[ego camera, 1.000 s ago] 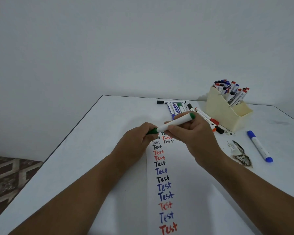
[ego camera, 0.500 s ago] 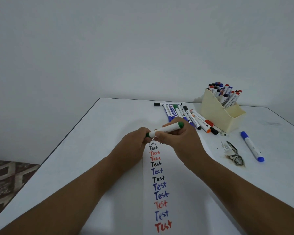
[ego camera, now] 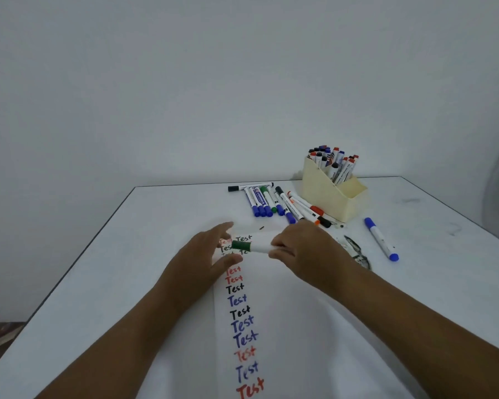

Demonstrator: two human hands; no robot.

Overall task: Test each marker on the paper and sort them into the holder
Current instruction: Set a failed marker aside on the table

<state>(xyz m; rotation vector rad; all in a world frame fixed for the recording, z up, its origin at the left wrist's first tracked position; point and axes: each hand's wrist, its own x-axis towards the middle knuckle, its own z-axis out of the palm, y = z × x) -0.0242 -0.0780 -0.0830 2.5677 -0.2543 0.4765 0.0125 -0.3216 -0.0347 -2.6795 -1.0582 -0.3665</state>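
A green marker point(ego camera: 249, 246) with a white barrel lies level above the paper point(ego camera: 277, 326), its green cap pointing left. My right hand point(ego camera: 303, 251) is shut on its barrel. My left hand point(ego camera: 205, 260) is just left of the cap, fingers spread and off the marker. The paper carries a column of "Test" words in red, black and blue. A cream holder point(ego camera: 332, 197) at the back right holds several markers. A row of loose markers point(ego camera: 274, 201) lies left of the holder.
A single blue marker point(ego camera: 380, 239) lies to the right of the paper. A dark smudged scrap point(ego camera: 356, 251) sits by my right wrist. The white table point(ego camera: 127, 269) ends at the left edge, with patterned floor below.
The marker swung down from tilted to level. My left hand, which was gripping the green cap end, has let go and opened. The view has tilted, showing more of the table.
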